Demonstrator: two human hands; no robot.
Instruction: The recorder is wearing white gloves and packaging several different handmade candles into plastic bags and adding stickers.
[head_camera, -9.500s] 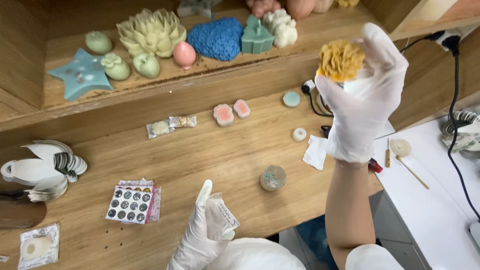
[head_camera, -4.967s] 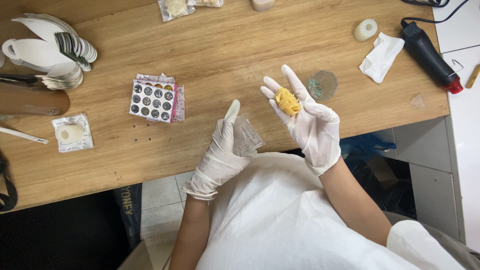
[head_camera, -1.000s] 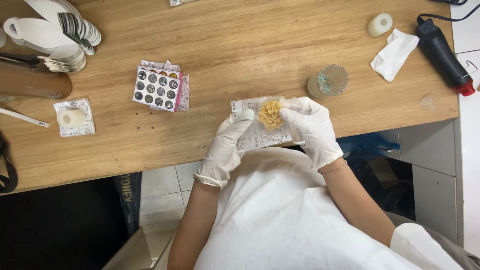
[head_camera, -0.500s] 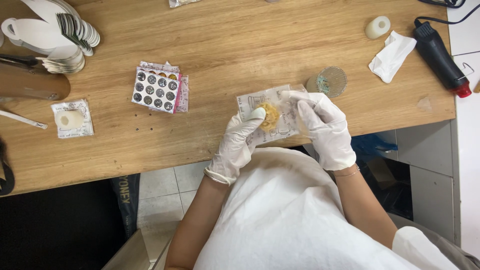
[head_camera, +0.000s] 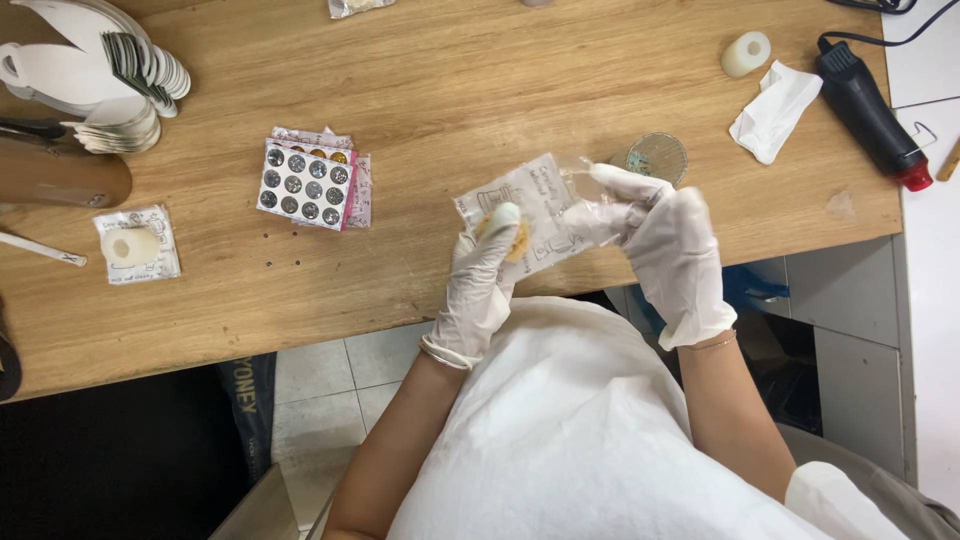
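Both hands gloved in white, working at the near edge of the wooden bench (head_camera: 420, 90). Left hand (head_camera: 482, 285) closed on the lower left part of a clear printed plastic pouch (head_camera: 530, 205), thumb pressing over a small yellow piece (head_camera: 515, 238) seen through the film. Right hand (head_camera: 668, 245) closed on the pouch's right end, fingers pinching the film.

Pouch held just above the bench edge, roughly flat, between the two hands.

Landmark: pouch.
- Round grey-green disc (head_camera: 656, 157) just beyond its right end, on the bench.
- Crumpled white tissue (head_camera: 772, 110) farther right and up.
- Black heat tool with red tip (head_camera: 870, 115) right of the tissue; small white ring (head_camera: 746, 53) above the tissue.
- Sheet of round dark stickers (head_camera: 305, 183) to the left.
- Small packet with a pale disc (head_camera: 135, 243) well left.
- Fanned stack of white cards (head_camera: 110, 70) far upper left.
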